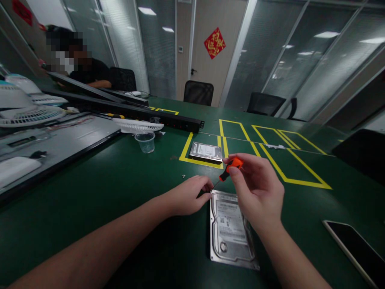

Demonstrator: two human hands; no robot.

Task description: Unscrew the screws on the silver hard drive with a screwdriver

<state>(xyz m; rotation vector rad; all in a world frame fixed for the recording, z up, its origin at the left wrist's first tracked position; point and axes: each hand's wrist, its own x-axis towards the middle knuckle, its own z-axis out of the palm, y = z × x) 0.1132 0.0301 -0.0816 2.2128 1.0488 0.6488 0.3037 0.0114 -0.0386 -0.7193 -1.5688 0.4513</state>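
Observation:
A silver hard drive (230, 230) with a white label lies flat on the green table in front of me. My left hand (191, 194) is closed at its upper left corner, thumb and fingertips against the edge there. Pinched in my right hand (261, 192) is a small screwdriver (236, 163) with an orange and black handle. Its thin shaft slants down to that same corner, beside my left fingertips. The tip is too small to make out exactly. A few tiny screws (183, 176) rest on the table beyond my left hand.
Another hard drive (206, 151) sits inside a yellow tape outline. A clear plastic cup (145, 142) stands left of it, near long black bars (168, 120) and white fan parts (141, 127). A phone (357, 251) lies at right. Across the table sits a person (90, 70).

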